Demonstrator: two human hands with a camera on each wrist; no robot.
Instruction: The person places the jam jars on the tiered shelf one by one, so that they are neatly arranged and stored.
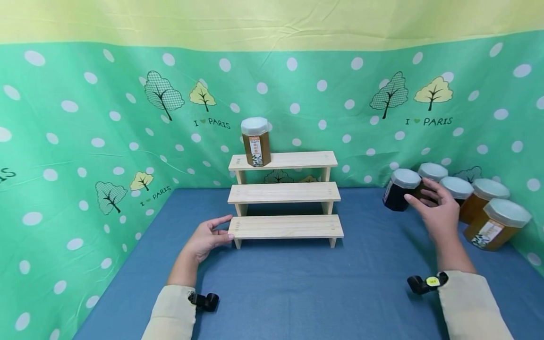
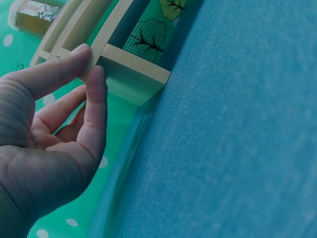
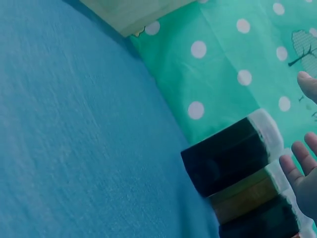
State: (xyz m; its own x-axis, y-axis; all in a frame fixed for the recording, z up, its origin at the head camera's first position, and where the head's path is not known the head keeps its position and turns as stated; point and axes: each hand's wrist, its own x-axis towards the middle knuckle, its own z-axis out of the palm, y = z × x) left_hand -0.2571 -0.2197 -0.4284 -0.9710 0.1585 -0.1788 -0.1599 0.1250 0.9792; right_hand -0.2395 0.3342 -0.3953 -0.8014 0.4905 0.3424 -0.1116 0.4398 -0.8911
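Note:
A three-tier wooden display stand (image 1: 285, 227) stands on the blue tabletop. My left hand (image 1: 207, 237) is at its lower left corner, and in the left wrist view thumb and index finger pinch the end of the lowest board (image 2: 113, 32). A white-lidded jar with amber-brown contents (image 1: 263, 150) sits upright on the left of the top tier. My right hand (image 1: 439, 210), fingers spread, is over the jars at right. Its nearest jar is a dark one (image 1: 395, 196) with a white lid; in the right wrist view the fingers are apart from that dark jar (image 3: 225, 158).
Beside the dark jar stand several more: one behind it (image 1: 432, 171), another dark one (image 1: 456, 187), and two amber-brown ones (image 1: 471, 208) (image 1: 488, 234) by the right-hand cloth. A green dotted cloth (image 1: 297, 123) hangs behind the table (image 1: 297, 293) and along both sides.

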